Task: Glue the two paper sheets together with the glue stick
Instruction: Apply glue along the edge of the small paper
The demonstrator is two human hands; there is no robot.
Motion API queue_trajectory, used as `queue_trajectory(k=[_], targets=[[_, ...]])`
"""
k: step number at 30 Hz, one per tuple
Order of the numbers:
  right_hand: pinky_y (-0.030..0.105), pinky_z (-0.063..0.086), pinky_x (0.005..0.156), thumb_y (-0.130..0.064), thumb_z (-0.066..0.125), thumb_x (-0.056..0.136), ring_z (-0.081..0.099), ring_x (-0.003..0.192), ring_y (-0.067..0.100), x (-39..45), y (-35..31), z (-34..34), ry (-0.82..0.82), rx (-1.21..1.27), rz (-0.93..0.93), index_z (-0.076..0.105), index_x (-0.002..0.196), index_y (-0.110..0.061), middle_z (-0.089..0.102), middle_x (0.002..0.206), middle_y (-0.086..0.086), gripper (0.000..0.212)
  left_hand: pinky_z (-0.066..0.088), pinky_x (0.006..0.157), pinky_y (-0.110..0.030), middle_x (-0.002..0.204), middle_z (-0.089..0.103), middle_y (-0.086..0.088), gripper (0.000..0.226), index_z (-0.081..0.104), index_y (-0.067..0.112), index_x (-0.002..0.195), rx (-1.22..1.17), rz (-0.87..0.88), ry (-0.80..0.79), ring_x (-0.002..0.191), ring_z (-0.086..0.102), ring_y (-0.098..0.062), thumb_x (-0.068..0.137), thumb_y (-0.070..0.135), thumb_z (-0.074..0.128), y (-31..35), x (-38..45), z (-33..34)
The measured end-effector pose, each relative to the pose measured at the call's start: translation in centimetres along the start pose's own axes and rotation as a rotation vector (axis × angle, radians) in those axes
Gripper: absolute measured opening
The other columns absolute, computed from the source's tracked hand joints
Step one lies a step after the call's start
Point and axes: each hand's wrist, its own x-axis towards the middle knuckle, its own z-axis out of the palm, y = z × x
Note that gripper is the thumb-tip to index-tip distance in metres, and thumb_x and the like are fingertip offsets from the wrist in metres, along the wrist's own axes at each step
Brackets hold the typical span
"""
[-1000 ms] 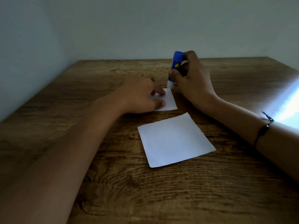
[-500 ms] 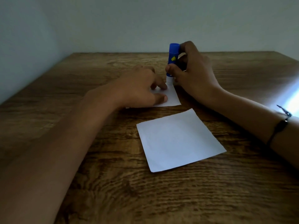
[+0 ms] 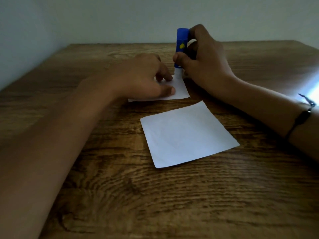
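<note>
Two white paper squares lie on the wooden table (image 3: 120, 187). The far sheet (image 3: 180, 91) is pinned flat under the fingers of my left hand (image 3: 143, 78), which covers most of it. My right hand (image 3: 205, 62) grips a blue glue stick (image 3: 182, 44) held upright, its white tip pressed onto the far edge of that sheet, just right of my left fingertips. The near sheet (image 3: 188, 133) rests free in front, touched by neither hand.
A pale wall stands behind the table's far edge and along its left side. A dark bracelet (image 3: 303, 116) circles my right wrist. A bright patch of light (image 3: 312, 88) falls on the table at the right edge.
The glue stick has gone from tilted to upright and its tip has slid slightly toward me along the far sheet. The view has shifted a little. Both sheets stay where they were.
</note>
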Motion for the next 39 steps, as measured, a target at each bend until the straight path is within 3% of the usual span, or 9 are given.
queue_trajectory(k=[3,7,12,17,23,33,36,39], targets=[[0.027,0.048,0.077,-0.027,0.058,0.085,0.061,0.085,0.015,-0.4,-0.2,-0.1,-0.001,-0.007,-0.009,0.043,0.119,-0.014,0.064,0.094,0.002,0.039,0.030,0.075,-0.029,0.105,0.043,0.005,0.048,0.049,0.027,0.126,0.000,0.001,0.004,0.090,0.041,-0.012,0.082,0.046,0.050,0.0,-0.1,0.0],[0.015,0.042,0.067,-0.026,0.059,0.085,0.058,0.080,0.013,-0.9,-0.5,-0.2,0.004,-0.015,-0.032,0.043,0.119,-0.013,0.061,0.091,-0.001,0.040,0.028,0.076,-0.028,0.105,0.042,0.005,0.048,0.048,0.026,0.126,0.016,0.005,0.005,0.090,0.040,-0.011,0.082,0.046,0.049,0.0,-0.1,0.0],[0.018,0.044,0.068,-0.025,0.060,0.084,0.059,0.076,0.011,-1.8,-0.9,-0.7,0.007,-0.007,-0.045,0.044,0.118,-0.011,0.062,0.088,0.000,0.040,0.029,0.077,-0.029,0.112,0.047,0.002,0.048,0.050,0.025,0.125,0.003,0.003,0.010,0.092,0.041,-0.012,0.082,0.046,0.050,0.0,-0.3,-0.1],[0.002,0.038,0.058,-0.020,0.060,0.083,0.053,0.064,-0.001,-2.8,-1.1,-1.3,0.009,0.017,-0.037,0.046,0.116,-0.010,0.060,0.081,-0.002,0.037,0.029,0.078,-0.027,0.102,0.046,0.005,0.047,0.051,0.022,0.124,-0.034,0.012,0.015,0.091,0.041,-0.011,0.082,0.042,0.052,0.1,-0.4,-0.2],[0.009,0.042,0.062,-0.020,0.061,0.083,0.058,0.068,0.006,-4.0,-1.5,-2.3,0.000,0.022,-0.038,0.047,0.112,-0.010,0.066,0.085,0.002,0.033,0.031,0.083,-0.028,0.117,0.055,-0.001,0.046,0.052,0.020,0.124,-0.080,0.014,0.027,0.098,0.043,-0.010,0.083,0.041,0.053,0.1,-0.4,0.0],[0.002,0.039,0.059,-0.024,0.063,0.082,0.055,0.064,0.001,-5.1,-1.5,-3.2,0.035,0.072,-0.027,0.050,0.110,-0.011,0.063,0.078,-0.002,0.033,0.034,0.080,-0.031,0.110,0.057,-0.005,0.046,0.056,0.016,0.119,-0.022,0.005,0.094,0.096,0.047,-0.015,0.082,0.044,0.050,-0.2,0.1,0.6],[0.010,0.045,0.060,-0.025,0.063,0.082,0.059,0.068,0.007,-4.9,-1.4,-3.3,0.063,0.125,0.022,0.049,0.109,-0.014,0.062,0.077,-0.005,0.032,0.038,0.076,-0.033,0.097,0.060,-0.005,0.044,0.062,0.011,0.104,0.005,-0.014,0.177,0.088,0.049,-0.018,0.082,0.046,0.050,0.1,0.2,1.1],[0.018,0.051,0.066,-0.025,0.062,0.082,0.063,0.072,0.011,-4.6,-1.3,-3.4,0.073,0.162,0.067,0.048,0.108,-0.015,0.064,0.082,-0.003,0.031,0.035,0.081,-0.029,0.108,0.058,-0.005,0.030,0.057,0.016,0.112,-0.043,-0.014,0.242,0.098,0.049,-0.019,0.086,0.029,0.049,0.7,0.2,1.1]])
